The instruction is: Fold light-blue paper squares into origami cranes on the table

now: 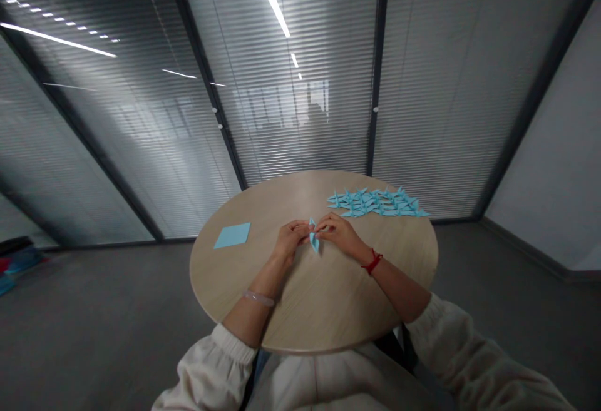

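Observation:
A narrow, folded light-blue origami paper (314, 244) stands between my two hands, over the middle of the round table. My left hand (292, 236) pinches it from the left side. From the right, the fingertips of my right hand (339, 232) are closed on it too. Its middle part is partly covered by my fingers. Several finished-looking blue paper cranes (375, 202) lie in close rows beyond my right hand. To the left of my left hand lies a flat stack or sheet of blue paper (232, 236).
The round wooden table (328, 311) has its near edge close to my body. A glass partition with blinds (300, 142) rises behind it. Some dark, blue and red items (21, 258) sit on the floor at the far left.

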{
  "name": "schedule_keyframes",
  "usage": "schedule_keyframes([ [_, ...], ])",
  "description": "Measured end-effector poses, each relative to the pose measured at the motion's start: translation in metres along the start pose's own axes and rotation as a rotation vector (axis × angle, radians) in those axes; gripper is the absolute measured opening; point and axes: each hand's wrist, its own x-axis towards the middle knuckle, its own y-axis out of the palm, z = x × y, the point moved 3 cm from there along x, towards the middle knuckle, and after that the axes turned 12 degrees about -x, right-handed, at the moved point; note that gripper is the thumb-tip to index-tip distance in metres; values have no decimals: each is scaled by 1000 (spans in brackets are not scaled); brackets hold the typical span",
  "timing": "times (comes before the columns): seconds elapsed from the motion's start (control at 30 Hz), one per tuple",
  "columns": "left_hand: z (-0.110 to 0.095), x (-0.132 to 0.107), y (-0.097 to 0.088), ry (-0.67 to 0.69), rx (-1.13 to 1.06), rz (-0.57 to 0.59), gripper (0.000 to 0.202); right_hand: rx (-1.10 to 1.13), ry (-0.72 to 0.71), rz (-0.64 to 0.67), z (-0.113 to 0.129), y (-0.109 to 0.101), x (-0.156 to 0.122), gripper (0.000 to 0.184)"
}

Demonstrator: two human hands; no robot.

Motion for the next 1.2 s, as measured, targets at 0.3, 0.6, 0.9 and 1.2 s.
schedule_keyframes([
  [0.3,2,-1,3,4,-123,42,27,228,178,-73,-3,2,2,24],
  [0.6,5,-1,3,105,-112,99,40,391,347,-82,0,8,-1,26],
  [0.9,4,-4,11,154,-58,160,47,460,400,-135,-5,10,-1,28],
  [1.2,0,-4,13,290,148,103,46,311,331,-161,-5,8,0,32],
])
